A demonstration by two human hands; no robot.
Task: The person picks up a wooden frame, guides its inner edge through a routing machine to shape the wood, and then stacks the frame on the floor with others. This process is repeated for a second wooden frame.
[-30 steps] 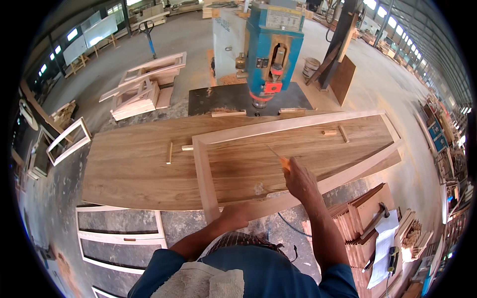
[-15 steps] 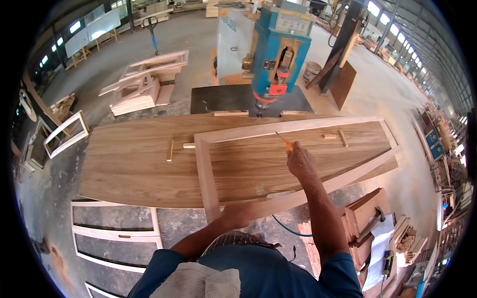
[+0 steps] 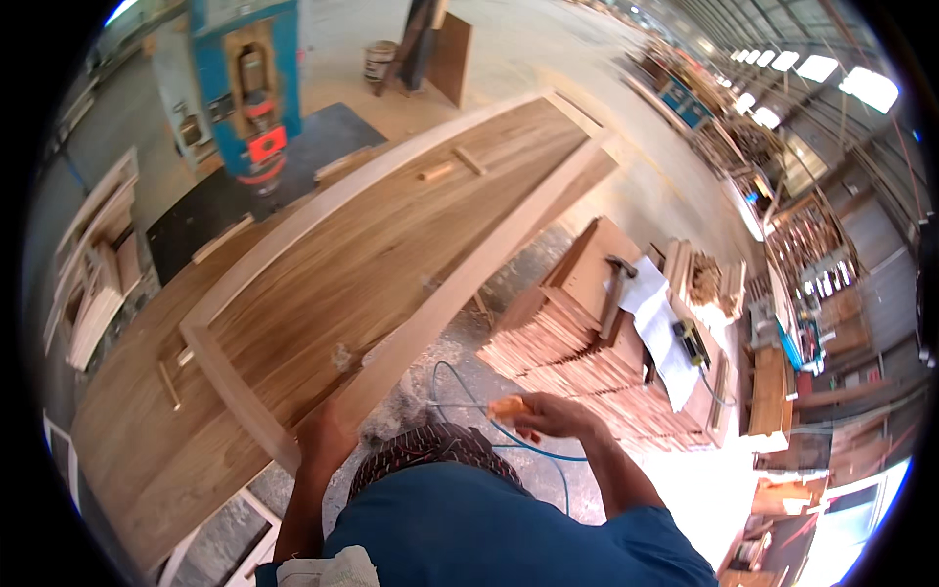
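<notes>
A pale wooden frame (image 3: pixel 442 303) lies across a large wood-grained panel (image 3: pixel 333 245). My left hand (image 3: pixel 326 437) is wrapped round the frame's near corner, close to my body; some of its fingers are hidden. Away from the frame, in front of my waist on the right, my right hand (image 3: pixel 558 416) is closed round the orange handle of a slim metal-shafted tool (image 3: pixel 505 407). Its shaft points left; whether it is a screwdriver or a chisel I cannot tell. Small wooden blocks (image 3: pixel 436 172) rest on the panel inside the frame.
Beyond the panel stands a blue drilling machine (image 3: pixel 249 98) with a dark table (image 3: pixel 176 235). At right, stacked boards (image 3: pixel 577 338) carry a hammer (image 3: pixel 616 284), a paper sheet (image 3: pixel 657 328) and a power tool (image 3: pixel 691 342). A blue hose (image 3: pixel 460 377) curls on the floor.
My view has turned to the right. My right hand has drawn the orange-handled tool back from the frame's far rail to beside my waist. My left hand stays at the frame's near corner.
</notes>
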